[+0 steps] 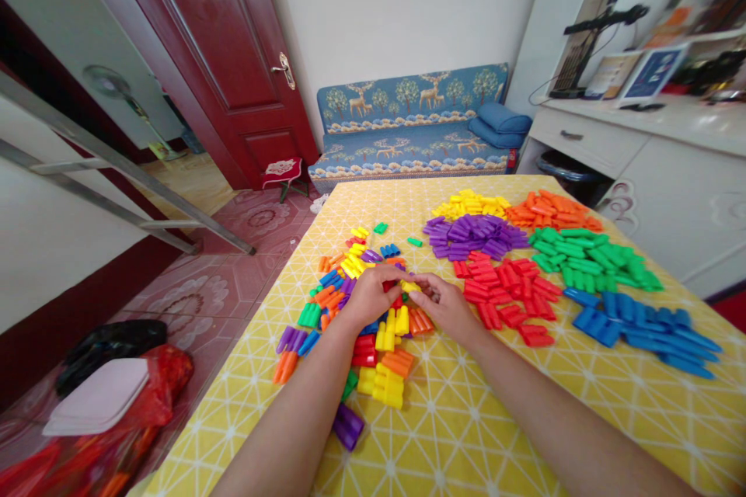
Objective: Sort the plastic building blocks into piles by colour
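My left hand (373,293) and my right hand (444,303) meet over a mixed heap of plastic blocks (373,334) on the yellow patterned tablecloth (466,419). Both hands are closed in a pinch on a small yellow block (411,286) held between their fingertips. To the right lie sorted piles: yellow (469,204), orange (548,211), purple (475,237), green (594,258), red (507,291) and blue (635,326).
A blue patterned sofa (413,132) stands beyond the table, beside a dark red door (227,39). White cabinets (658,171) line the right side. A metal ladder (116,171) and bags (110,388) lie on the tiled floor at left.
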Available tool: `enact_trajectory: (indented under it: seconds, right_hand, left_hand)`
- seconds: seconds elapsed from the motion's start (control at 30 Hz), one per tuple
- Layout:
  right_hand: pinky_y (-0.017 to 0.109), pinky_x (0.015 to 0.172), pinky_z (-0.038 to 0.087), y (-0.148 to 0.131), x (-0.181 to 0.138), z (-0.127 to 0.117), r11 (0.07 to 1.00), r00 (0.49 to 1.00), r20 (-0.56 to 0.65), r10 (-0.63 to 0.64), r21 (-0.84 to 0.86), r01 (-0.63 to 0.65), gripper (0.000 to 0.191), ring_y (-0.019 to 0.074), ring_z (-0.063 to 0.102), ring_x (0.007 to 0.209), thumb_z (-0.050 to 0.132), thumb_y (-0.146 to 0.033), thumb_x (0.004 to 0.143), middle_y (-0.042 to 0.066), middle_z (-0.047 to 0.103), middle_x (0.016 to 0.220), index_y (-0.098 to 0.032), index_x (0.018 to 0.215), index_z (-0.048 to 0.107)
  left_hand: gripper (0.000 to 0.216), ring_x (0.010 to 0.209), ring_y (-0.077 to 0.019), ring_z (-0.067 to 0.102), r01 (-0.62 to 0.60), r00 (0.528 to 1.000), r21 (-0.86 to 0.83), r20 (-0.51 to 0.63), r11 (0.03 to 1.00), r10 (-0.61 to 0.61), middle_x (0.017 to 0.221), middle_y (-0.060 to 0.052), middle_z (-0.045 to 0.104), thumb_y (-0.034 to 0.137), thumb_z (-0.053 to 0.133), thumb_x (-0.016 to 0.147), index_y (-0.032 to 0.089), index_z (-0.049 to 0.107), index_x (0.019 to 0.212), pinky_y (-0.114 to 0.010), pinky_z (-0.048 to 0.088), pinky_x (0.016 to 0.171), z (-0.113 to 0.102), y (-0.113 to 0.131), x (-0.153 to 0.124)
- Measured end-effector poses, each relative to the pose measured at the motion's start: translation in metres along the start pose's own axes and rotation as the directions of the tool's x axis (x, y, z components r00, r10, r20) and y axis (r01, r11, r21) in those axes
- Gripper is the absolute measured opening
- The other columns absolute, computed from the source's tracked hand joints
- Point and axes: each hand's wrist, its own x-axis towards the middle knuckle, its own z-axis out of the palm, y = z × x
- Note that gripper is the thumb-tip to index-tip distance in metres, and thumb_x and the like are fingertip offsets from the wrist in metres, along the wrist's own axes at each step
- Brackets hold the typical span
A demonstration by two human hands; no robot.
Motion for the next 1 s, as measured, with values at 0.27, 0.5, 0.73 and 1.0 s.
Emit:
enact_trajectory:
  seconds: [0.27, 0.5, 0.73, 1.0]
  right_hand:
    - [0.03, 0.072, 0.053, -0.0006, 0.0, 0.0002, 1.0, 1.0, 0.01, 0.007, 0.011, -0.007, 0.029, 0.018, 0.066, 0.082, 0.06, -0.035, 0.084, 0.005, 0.07, 0.099, -0.02, 0.108, 0.061]
    - [0.03, 0.072, 0.053, 0.0009, -0.0001, -0.0001, 1.0, 1.0, 0.012, 0.005, 0.006, -0.006, 0.028, 0.0181, 0.067, 0.083, 0.06, -0.034, 0.084, 0.005, 0.07, 0.099, -0.021, 0.108, 0.061]
    - [0.03, 0.071, 0.053, 0.0003, -0.0001, -0.0004, 1.0, 1.0, 0.01, 0.002, -0.013, -0.001, 0.028, 0.0187, 0.067, 0.082, 0.06, -0.034, 0.083, 0.005, 0.071, 0.099, -0.02, 0.108, 0.062]
    - [0.029, 0.072, 0.053, 0.0047, 0.0001, 0.0, 1.0, 1.0, 0.012, -0.012, -0.001, 0.012, 0.028, 0.0179, 0.066, 0.083, 0.059, -0.035, 0.085, 0.004, 0.07, 0.098, -0.021, 0.109, 0.061]
  left_hand:
    - [0.035, 0.086, -0.017, 0.067, 0.012, 1.0, 0.017, 0.008, 1.0, -0.012, 0.095, -0.005, 0.073, 0.003, 0.057, 0.077, 0.021, 0.073, 0.103, -0.028, 0.051, 0.081, -0.0003, 0.0002, -0.0007]
    - [0.036, 0.086, -0.0167, 0.066, 0.015, 1.0, 0.019, 0.013, 1.0, -0.015, 0.094, -0.005, 0.073, 0.003, 0.058, 0.076, 0.021, 0.073, 0.104, -0.027, 0.05, 0.081, -0.0006, 0.0006, -0.0009]
    - [0.037, 0.085, -0.0169, 0.066, 0.024, 1.0, 0.023, 0.017, 0.999, -0.025, 0.094, -0.005, 0.073, 0.003, 0.058, 0.076, 0.021, 0.073, 0.104, -0.028, 0.05, 0.081, -0.001, 0.0015, -0.0004]
    - [0.039, 0.087, -0.0173, 0.066, 0.033, 0.999, 0.036, 0.019, 0.999, -0.034, 0.094, -0.005, 0.073, 0.001, 0.056, 0.074, 0.021, 0.073, 0.103, -0.028, 0.05, 0.082, -0.0011, 0.0011, -0.0007]
